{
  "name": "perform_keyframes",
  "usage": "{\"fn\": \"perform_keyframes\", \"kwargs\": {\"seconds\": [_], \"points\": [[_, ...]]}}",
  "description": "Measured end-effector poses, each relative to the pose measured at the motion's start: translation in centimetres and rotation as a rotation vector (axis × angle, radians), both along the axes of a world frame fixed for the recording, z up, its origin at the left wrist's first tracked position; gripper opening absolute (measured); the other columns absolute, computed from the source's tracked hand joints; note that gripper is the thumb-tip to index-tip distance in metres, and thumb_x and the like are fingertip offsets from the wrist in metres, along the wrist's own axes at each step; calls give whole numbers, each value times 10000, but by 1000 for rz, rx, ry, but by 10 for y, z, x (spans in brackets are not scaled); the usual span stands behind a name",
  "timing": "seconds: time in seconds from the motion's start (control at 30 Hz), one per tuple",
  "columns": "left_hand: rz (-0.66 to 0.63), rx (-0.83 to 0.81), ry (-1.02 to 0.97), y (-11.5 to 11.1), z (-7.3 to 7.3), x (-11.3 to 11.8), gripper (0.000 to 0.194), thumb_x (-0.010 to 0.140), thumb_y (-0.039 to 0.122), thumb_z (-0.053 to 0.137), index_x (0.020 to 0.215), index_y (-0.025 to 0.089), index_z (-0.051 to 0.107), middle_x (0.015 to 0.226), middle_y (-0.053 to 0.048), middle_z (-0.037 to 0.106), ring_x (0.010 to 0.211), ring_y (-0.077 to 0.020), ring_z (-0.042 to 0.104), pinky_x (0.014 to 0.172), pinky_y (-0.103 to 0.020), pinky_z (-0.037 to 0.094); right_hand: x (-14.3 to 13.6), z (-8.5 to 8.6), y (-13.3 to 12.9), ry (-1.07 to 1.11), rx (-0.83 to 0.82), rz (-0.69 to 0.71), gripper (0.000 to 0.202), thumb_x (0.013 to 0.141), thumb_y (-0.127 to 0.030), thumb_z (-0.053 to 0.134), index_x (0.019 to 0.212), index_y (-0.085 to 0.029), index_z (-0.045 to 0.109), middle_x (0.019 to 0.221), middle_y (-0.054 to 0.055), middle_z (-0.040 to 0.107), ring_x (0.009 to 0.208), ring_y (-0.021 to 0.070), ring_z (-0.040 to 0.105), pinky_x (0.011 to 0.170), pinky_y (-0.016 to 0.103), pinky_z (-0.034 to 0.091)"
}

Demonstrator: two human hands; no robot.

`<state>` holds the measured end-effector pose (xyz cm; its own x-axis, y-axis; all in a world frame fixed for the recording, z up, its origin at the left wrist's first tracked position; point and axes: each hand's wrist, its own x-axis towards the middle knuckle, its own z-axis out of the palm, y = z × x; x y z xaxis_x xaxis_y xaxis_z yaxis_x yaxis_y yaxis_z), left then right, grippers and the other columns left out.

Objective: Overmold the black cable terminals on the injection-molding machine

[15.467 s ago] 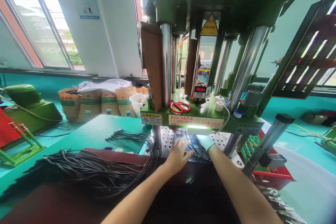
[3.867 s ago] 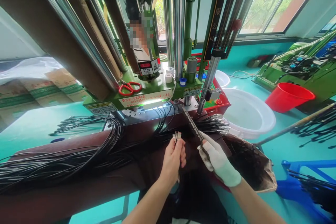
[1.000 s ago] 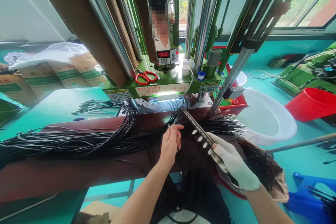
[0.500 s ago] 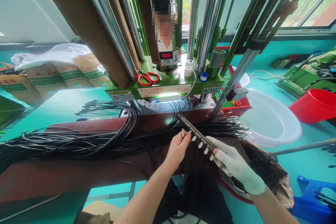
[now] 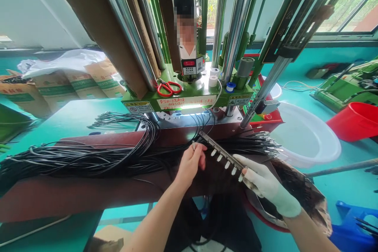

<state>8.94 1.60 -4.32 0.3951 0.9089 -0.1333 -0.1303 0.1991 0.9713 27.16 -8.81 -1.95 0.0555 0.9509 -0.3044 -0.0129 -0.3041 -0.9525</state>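
Our left hand pinches a small metal piece — our gloved right hand grips a metal bar, by the bench's front-right corner.

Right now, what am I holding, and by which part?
Your right hand grips the metal bar by its near end; your left hand pinches a small metal piece, exactly where is unclear.

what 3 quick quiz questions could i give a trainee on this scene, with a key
1. True or false: the left hand is bare.
2. Fill in the color: the scissors on the green press have ____ handles.
3. What does the right hand hold?
a) a hammer
b) a metal bar
c) a paintbrush

Key: 1 true; 2 red; 3 b
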Motion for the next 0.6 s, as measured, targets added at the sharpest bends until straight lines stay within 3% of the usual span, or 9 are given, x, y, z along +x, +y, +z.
{"fn": "perform_keyframes", "kwargs": {"seconds": [0.07, 0.13, 0.33, 0.47, 0.6], "points": [[-76, -95, 39, 0, 1, -3, 355, 758, 528, 469, 703, 178, 450, 428, 110, 273, 327, -29, 215, 319, -157, 181, -1, 2, 1, 16, -15, -20, 690, 755, -466, 538, 1293, -60, 390, 542, -41, 359, 466, 67, 282, 402, 200, 164], [-176, -137, 108, -1, -1, -2, 400, 742, 567, 464, 643, 185, 408, 423, 104, 281, 326, -20, 176, 312, -158, 108, -1, 2, 1, 29, -36, -29, 732, 721, -488, 562, 1289, -57, 397, 534, -43, 349, 454, 67, 278, 384, 197, 141], [-225, -121, 151, -1, -3, 3, 435, 745, 601, 437, 619, 192, 358, 415, 88, 327, 337, -21, 194, 322, -162, 101, 2, -2, 1, 26, -32, -1, 677, 743, -468, 548, 1278, -73, 422, 534, -31, 371, 460, 73, 284, 393, 203, 157], [-343, -243, 97, 4, 3, -2, 465, 712, 614, 474, 588, 193, 320, 425, 104, 278, 344, -5, 127, 329, -155, 60, 3, -2, 1, -11, -1, -4, 550, 769, -428, 535, 1236, -142, 500, 554, -9, 427, 462, 93, 319, 421, 229, 266], [-399, -260, 44, 8, 0, -7, 466, 723, 587, 490, 564, 193, 299, 416, 112, 242, 342, -1, 117, 328, -149, 76, 6, 0, 3, -105, 29, 64, 539, 771, -446, 524, 1230, -164, 518, 562, 10, 491, 466, 115, 369, 457, 259, 348]]}}
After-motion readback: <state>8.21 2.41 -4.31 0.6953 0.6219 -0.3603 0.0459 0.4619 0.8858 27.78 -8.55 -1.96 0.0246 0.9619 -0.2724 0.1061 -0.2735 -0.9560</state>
